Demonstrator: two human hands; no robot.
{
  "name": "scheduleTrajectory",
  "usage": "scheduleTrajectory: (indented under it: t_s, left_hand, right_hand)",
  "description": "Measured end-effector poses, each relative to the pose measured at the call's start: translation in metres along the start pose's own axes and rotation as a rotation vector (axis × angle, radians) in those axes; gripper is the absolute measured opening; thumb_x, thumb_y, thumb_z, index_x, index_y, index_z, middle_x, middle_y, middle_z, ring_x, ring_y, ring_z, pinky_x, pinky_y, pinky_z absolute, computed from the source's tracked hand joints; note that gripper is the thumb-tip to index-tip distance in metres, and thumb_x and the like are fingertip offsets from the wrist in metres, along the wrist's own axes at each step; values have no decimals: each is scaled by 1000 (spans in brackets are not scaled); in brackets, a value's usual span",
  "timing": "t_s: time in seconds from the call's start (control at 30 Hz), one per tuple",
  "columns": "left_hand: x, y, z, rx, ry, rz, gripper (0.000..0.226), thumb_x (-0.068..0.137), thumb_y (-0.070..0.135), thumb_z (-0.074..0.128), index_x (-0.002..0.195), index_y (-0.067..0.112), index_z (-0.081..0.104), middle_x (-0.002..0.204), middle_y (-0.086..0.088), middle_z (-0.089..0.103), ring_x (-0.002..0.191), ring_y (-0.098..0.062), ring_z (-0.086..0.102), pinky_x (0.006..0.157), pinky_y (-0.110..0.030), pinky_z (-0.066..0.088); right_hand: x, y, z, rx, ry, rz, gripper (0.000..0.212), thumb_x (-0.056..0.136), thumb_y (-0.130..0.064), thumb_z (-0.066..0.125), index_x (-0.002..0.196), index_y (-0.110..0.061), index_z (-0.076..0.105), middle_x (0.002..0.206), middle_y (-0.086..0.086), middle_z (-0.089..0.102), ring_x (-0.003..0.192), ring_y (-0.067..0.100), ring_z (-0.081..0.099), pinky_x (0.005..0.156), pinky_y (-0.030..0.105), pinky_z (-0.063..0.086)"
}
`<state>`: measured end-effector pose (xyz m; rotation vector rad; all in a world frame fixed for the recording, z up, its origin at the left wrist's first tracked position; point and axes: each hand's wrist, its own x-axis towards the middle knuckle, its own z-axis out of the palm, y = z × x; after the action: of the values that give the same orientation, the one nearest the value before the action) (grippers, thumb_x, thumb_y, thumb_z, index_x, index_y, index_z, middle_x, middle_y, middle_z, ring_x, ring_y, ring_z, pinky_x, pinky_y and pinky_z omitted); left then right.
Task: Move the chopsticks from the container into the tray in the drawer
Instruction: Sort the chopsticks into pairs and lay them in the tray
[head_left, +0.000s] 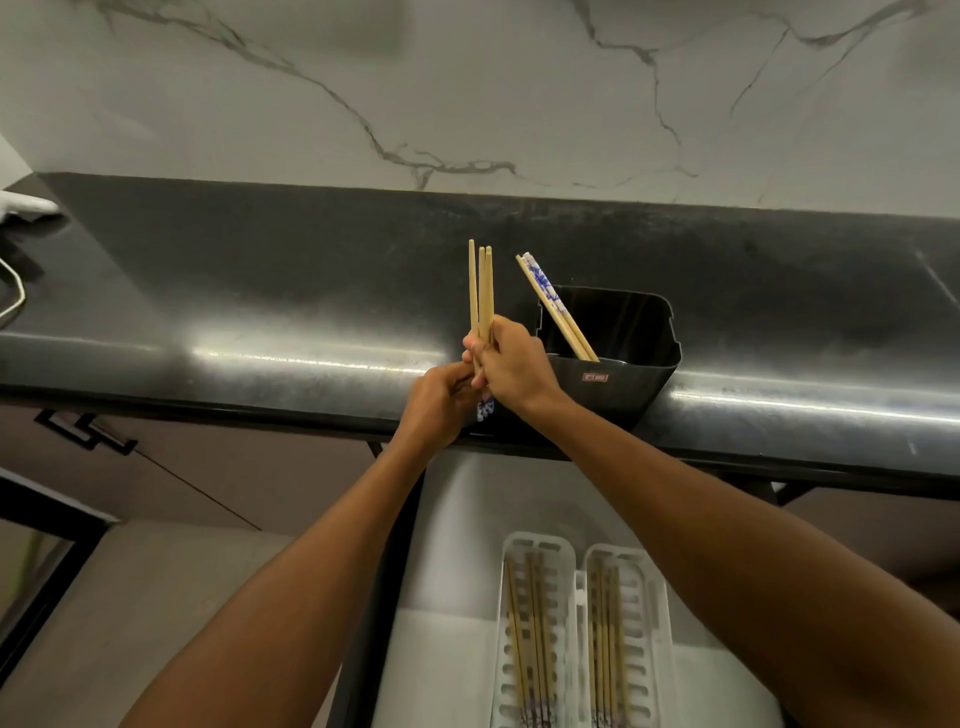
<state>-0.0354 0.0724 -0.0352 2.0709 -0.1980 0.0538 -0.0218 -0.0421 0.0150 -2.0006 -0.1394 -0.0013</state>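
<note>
Nearest us, the tray (582, 623) in the drawer (457, 519) is already holding chopsticks. Above it we are gathering a bundle of chopsticks (482, 291) — left hand (439, 402) and right hand (511, 364) both in a closed grip around it. Next we are lowering them trayward; two remaining chopsticks (556, 306) are leaning in the container (623, 374) on the bench (260, 291).

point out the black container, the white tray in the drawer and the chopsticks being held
black container (623, 382): head view, front wall by the label
white tray (579, 613): head view, centre divider
held chopsticks (483, 291): head view, shafts above the hands
</note>
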Motion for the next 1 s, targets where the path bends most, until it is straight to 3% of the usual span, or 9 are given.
scheduleTrajectory:
  t_s: [0.13,0.27,0.4,0.53,0.7,0.8,1.0]
  left_hand:
    - [-2,1,3,61,27,-46,31,93,14,58,65,28,56,56,10,53,48,-6,47,48,-8,34]
    - [-7,11,1,96,20,-56,32,92,14,58,63,24,56,56,7,53,50,-7,45,48,-10,33]
    - [-35,13,-7,-12,-132,-64,13,91,5,59,84,9,69,82,-13,71,76,-24,67,75,-34,56]
    - [-93,5,4,-163,-288,-137,21,89,5,60,86,24,67,85,6,72,82,-8,71,78,-24,58]
    - [-158,-16,44,-381,-414,-386,12,92,9,56,90,15,66,88,0,72,83,-10,72,70,-18,56]
    - [-180,-28,67,-415,-492,-530,13,93,10,57,100,2,65,95,-13,71,82,-14,73,68,-21,57]
    - [-211,-44,100,-271,-634,-771,8,94,14,58,94,14,66,94,-7,73,81,-17,72,68,-25,59]
  right_hand:
    - [-8,2,4,4,37,-12,20,98,-18,48,99,0,57,87,15,68,51,8,59,54,16,54]
    - [-14,-5,-1,20,26,2,19,98,-17,48,98,0,57,87,16,68,50,7,58,51,13,52]
    - [-37,-5,-7,24,-2,-20,17,97,-19,50,89,-6,56,79,10,68,43,0,56,48,11,50]
    - [-85,12,0,-54,-69,22,16,97,-25,50,82,-22,54,71,-2,66,56,-1,61,51,6,47]
    - [-142,53,14,-144,-157,224,17,98,-31,46,89,-20,55,80,3,66,73,14,67,69,28,58]
    - [-164,81,17,-234,-168,310,19,98,-29,47,80,-21,51,71,-1,57,65,14,60,66,29,56]
    - [-195,130,21,-255,-286,579,22,96,-25,49,76,-17,51,67,0,56,65,19,61,70,36,56]
